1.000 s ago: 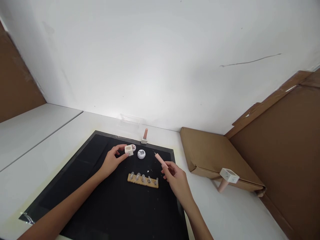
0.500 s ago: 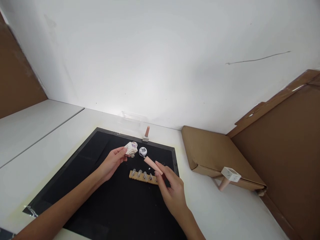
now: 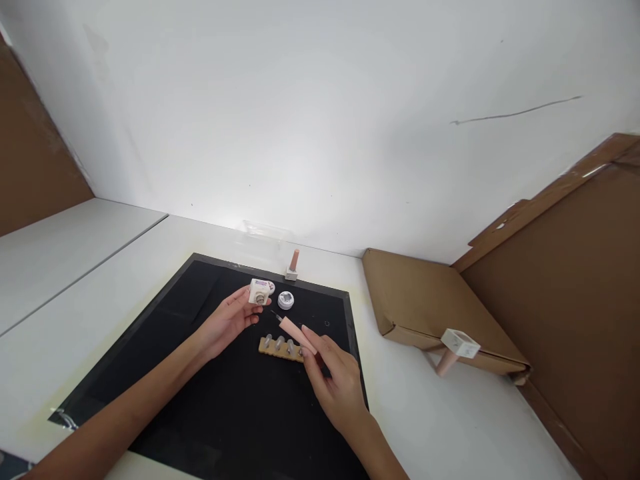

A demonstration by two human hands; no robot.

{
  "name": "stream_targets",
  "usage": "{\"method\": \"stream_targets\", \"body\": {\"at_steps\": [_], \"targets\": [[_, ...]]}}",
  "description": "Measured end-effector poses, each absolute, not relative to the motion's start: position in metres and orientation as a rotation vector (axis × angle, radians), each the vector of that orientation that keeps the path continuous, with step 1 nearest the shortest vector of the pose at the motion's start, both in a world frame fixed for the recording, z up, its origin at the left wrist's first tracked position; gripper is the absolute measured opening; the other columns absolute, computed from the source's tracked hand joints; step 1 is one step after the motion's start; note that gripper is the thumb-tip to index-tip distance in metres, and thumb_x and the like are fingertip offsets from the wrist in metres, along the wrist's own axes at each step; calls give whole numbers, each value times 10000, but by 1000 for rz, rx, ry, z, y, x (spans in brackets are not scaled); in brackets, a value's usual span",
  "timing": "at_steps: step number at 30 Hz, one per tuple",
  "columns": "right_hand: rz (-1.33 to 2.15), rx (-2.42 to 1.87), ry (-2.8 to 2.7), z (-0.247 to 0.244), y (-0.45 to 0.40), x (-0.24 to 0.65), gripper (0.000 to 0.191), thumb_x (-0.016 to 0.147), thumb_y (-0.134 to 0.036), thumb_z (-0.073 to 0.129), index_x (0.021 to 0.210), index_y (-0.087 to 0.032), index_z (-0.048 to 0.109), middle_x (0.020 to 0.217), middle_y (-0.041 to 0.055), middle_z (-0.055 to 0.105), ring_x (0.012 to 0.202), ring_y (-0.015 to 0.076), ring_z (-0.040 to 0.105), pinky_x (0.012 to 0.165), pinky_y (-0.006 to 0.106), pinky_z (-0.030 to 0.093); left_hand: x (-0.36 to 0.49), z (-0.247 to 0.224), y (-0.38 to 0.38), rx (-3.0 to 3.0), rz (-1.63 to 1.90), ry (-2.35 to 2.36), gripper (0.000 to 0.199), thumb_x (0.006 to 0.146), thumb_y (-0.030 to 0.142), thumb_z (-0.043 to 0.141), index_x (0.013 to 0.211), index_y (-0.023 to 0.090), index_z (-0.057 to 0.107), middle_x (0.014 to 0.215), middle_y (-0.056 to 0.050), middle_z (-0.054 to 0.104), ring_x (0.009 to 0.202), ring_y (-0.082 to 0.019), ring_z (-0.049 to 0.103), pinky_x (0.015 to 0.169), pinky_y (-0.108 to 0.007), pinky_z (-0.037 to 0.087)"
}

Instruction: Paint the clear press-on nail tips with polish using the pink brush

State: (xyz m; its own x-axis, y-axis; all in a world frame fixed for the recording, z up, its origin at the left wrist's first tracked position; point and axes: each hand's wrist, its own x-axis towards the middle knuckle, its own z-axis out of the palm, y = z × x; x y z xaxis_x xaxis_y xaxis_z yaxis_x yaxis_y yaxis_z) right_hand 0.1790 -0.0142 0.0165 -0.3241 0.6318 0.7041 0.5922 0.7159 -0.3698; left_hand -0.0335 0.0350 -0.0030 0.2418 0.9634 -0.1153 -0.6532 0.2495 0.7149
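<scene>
My left hand (image 3: pixel 231 319) grips a small white nail polish bottle (image 3: pixel 259 291), its uncapped neck tilted toward me. Between the fingers of my right hand (image 3: pixel 334 373) is a pink nail polish brush cap (image 3: pixel 297 335), its dark brush tip pointing up and left, apart from the bottle. Beneath the cap lies a tan strip (image 3: pixel 278 351) carrying several clear nail tips; my right hand hides its right end. A small round white pot (image 3: pixel 285 300) with a silvery top sits just right of the bottle.
A black mat (image 3: pixel 240 413) covers the white table. Behind it stand another pink-capped bottle (image 3: pixel 292 265) and a clear plastic tray (image 3: pixel 267 231) by the wall. To the right lie a cardboard box (image 3: pixel 440 300) and a white bottle on its pink cap (image 3: pixel 459 345).
My right hand has drawn the brush cap left and toward me, away from the round pot. My left hand has turned the bottle so its neck faces me more.
</scene>
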Motion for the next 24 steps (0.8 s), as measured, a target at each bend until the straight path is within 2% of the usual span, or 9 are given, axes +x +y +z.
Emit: {"method": "stream_targets", "body": {"at_steps": [7, 12, 18, 24], "targets": [[32, -942, -2036, 16, -14, 179, 312, 904, -112, 454, 1184, -169, 579, 597, -20, 527, 498, 126, 500, 437, 229, 406, -36, 1, 36, 537, 1176, 490, 281, 742, 203, 748, 1013, 173, 681, 1008, -94, 726, 703, -105, 610, 668, -206, 493], [26, -939, -2047, 16, -15, 179, 336, 900, -104, 453, 1205, -187, 566, 599, -19, 537, 497, 128, 509, 442, 231, 414, -39, -2, 37, 488, 1142, 451, 227, 811, 195, 655, 1032, 138, 657, 1041, -135, 713, 721, -127, 607, 697, -242, 499], [11, -919, -2049, 16, -15, 179, 312, 896, -100, 459, 1178, -168, 576, 604, -11, 545, 507, 134, 525, 448, 234, 420, -41, -3, 36, 446, 1133, 424, 375, 797, 166, 651, 1167, 142, 595, 1058, -138, 703, 712, -125, 593, 704, -246, 493], [2, -921, -2051, 17, -16, 178, 331, 898, -97, 455, 1199, -188, 560, 628, -8, 565, 518, 131, 541, 457, 231, 432, -41, -3, 37, 421, 1137, 417, 289, 801, 163, 649, 1088, 131, 633, 1029, -137, 704, 705, -126, 590, 693, -252, 494]]}}
